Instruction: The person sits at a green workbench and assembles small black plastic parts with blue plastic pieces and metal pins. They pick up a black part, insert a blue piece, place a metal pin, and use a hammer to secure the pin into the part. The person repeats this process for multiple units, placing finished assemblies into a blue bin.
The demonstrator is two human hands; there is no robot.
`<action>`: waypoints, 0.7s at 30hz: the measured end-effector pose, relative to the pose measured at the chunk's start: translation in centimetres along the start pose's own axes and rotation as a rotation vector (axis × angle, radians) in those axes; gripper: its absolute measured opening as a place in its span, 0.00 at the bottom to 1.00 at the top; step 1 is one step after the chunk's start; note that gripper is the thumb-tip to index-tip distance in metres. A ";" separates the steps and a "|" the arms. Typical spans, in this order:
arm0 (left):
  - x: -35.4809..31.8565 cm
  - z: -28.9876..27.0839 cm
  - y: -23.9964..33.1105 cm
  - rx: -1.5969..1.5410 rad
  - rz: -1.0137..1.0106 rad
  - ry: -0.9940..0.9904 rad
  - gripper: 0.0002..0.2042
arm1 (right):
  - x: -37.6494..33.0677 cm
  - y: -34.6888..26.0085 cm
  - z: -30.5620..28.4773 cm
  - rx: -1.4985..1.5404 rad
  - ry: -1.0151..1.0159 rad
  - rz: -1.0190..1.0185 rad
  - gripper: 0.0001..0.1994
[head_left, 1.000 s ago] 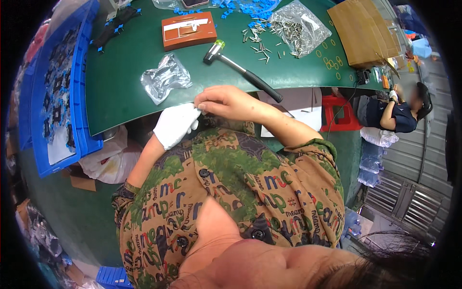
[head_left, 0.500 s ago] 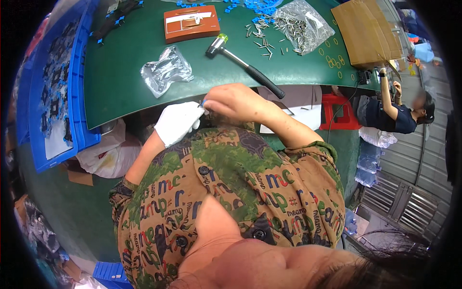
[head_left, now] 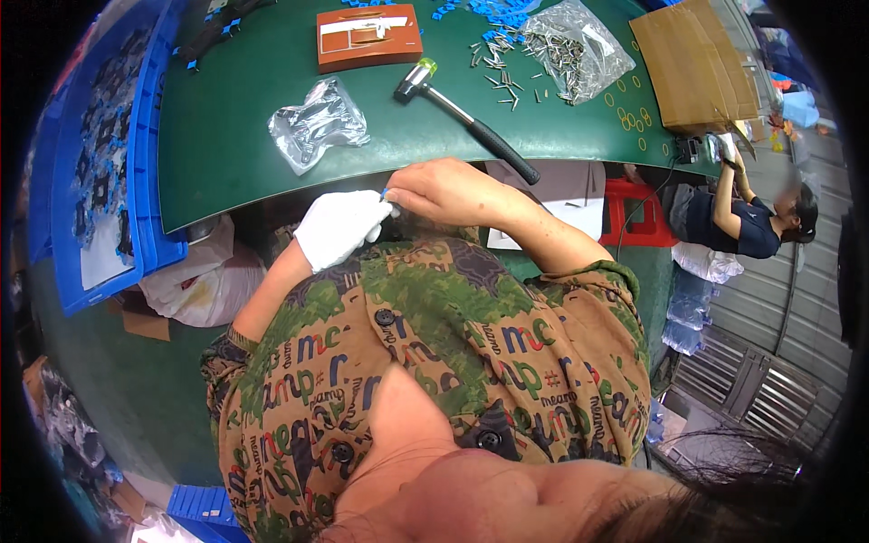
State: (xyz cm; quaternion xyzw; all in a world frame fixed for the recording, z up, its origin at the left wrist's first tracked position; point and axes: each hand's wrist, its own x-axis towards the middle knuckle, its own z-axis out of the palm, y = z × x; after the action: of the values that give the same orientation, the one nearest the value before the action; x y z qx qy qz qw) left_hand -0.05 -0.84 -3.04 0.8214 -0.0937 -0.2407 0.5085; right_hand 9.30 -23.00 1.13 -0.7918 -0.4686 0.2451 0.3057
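Note:
My left hand (head_left: 342,230), in a white glove, is closed just in front of the table's near edge. Against its fingertips, my bare right hand (head_left: 444,192) is pinched shut. A small blue piece (head_left: 385,195) shows between the two hands, and most of it is hidden by fingers. Beyond them on the green table (head_left: 226,118) lies a clear plastic bag (head_left: 317,125) with something in it. To its right rests a mallet (head_left: 471,127) with a black grip, its handle end reaching the table edge.
A blue crate (head_left: 143,163) of small black and blue parts stands at the left. Farther back are an orange box (head_left: 368,52), a bag of metal pins (head_left: 579,54), loose rings (head_left: 625,118) and a cardboard box (head_left: 692,68). A co-worker (head_left: 742,217) is at the right.
My hands stay together around the small blue piece, with only a slight shift. The view has moved a little over the table. The co-worker's arms have changed position.

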 end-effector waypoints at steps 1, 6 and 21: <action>-0.1 -0.1 0.5 -0.036 -0.015 0.007 0.17 | -0.1 0.0 -0.1 0.000 -0.002 0.000 0.16; -0.3 -0.1 0.7 -0.075 -0.020 0.022 0.17 | -0.1 -0.3 -0.4 0.046 0.014 0.028 0.16; -0.3 0.7 0.2 -0.254 -0.152 -0.025 0.17 | 0.1 -0.7 -1.0 -0.070 -0.183 -0.008 0.16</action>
State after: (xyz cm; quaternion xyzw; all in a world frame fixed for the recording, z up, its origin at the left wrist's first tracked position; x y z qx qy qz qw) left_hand -0.68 -1.37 -3.04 0.7520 -0.0064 -0.2988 0.5875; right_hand 9.61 -22.91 2.33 -0.7744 -0.5059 0.2988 0.2348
